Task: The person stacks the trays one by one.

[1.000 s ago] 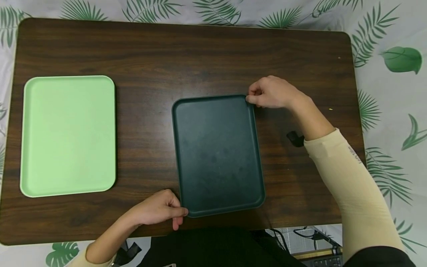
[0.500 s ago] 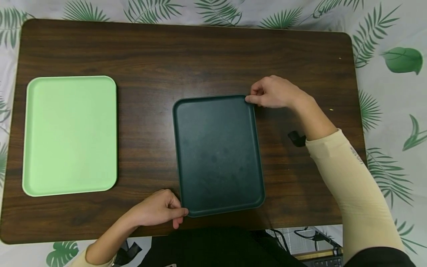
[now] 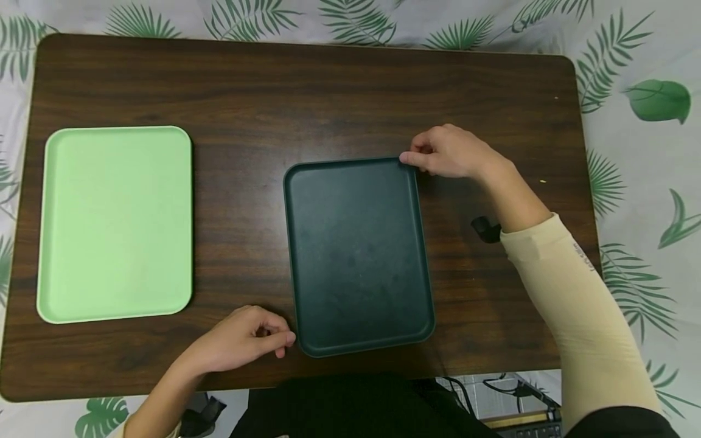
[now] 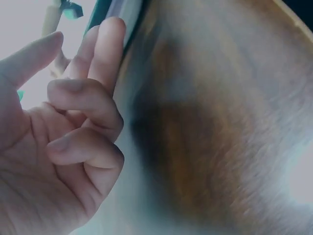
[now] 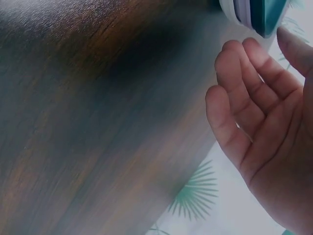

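A dark green tray [image 3: 358,255] lies on the wooden table in front of the person, slightly turned. At its near left corner the left hand [image 3: 241,340] hovers just off the rim, thumb and index finger close together and holding nothing. In the left wrist view that hand [image 4: 73,112] has its thumb apart from loosely bent fingers. The right hand [image 3: 451,152] is at the far right corner, its thumb tip overlapping the rim. In the right wrist view the tray's corner [image 5: 268,17] sits by the thumb tip, while the relaxed fingers [image 5: 244,93] lie below it.
A light green tray [image 3: 115,225] lies at the left of the brown table [image 3: 328,97]. A black wrist device [image 3: 485,229] shows beside the right forearm. Leaf-patterned cloth [image 3: 652,182] surrounds the table, and cables [image 3: 460,389] hang by its near edge.
The left hand has let go of the dark tray's near left corner and drawn back slightly to the left. The right thumb has slid a little further onto the rim; both trays stay put.
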